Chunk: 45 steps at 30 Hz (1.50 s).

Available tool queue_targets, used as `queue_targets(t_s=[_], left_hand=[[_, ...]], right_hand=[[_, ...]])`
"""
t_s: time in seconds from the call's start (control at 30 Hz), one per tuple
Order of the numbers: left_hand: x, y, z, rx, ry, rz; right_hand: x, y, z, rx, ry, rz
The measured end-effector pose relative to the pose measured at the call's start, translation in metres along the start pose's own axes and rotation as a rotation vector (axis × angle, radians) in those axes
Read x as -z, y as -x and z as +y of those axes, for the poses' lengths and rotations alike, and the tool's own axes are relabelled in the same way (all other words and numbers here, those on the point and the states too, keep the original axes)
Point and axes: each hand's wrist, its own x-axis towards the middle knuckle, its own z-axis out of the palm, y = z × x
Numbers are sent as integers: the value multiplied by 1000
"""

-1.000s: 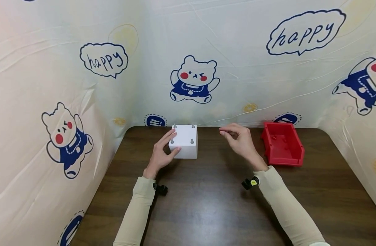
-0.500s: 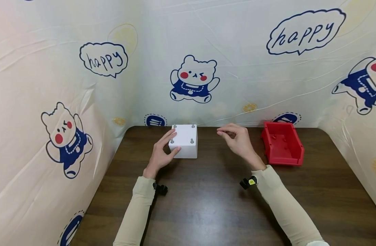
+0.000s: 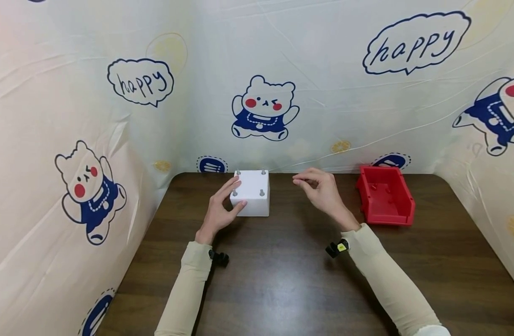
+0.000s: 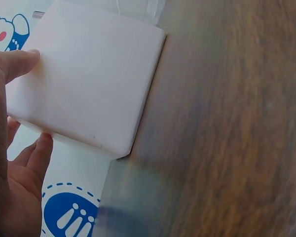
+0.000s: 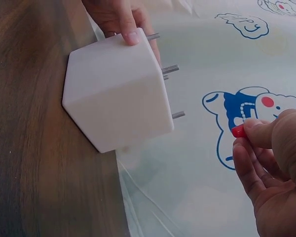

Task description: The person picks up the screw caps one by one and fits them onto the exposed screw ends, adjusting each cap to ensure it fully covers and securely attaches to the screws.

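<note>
A white block (image 3: 251,198) stands on the table with several metal threaded studs (image 5: 170,69) rising from its top. My left hand (image 3: 219,210) grips the block at its left side, the thumb (image 4: 24,63) on the front face and the fingers around the far side. To the right of the block and apart from it, my right hand (image 3: 321,191) is raised above the table. Between its thumb and fingertips it pinches a small red piece (image 5: 239,131), mostly covered by the fingers.
A red bin (image 3: 387,219) with a few small red pieces (image 3: 374,187) in it sits at the back right of the dark wooden table (image 3: 265,275). Behind the table hangs a printed cloth (image 3: 324,56), which also runs along both sides.
My right hand has moved slightly left, closer to the white block, still pinching. The left hand and the block hold their place.
</note>
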Motion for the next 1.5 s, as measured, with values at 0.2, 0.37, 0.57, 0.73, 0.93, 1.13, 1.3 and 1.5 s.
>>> queue_targets(t_s=[0.2,0.37,0.57,0.73,0.93,1.13,1.3,1.5], left_hand=[[0,1,1,19,10,-10],[1,1,2,26,12,-14],[2,0,3,26,8,-14],[2,1,3,30,5,-16],[1,1,2,25,9,-12],[1,-1,3,13,1,-10],[0,-1,3,16,6,-13],[1,0,1,14,5,-11]], right_hand=[[-4,-3,0,10,-1,-13],[-8,-3,1,5,15,-21],[-13,-4,-2,6,7,-27],[-18,-5,-5,2,-9,-29],[-24,-7,-7,4,-37,-37],[-26,-7,-8,-33,-22,-59],[-27,-6,-10,-44,-22,-60],[-32,-9,-13,-1,-65,-37]])
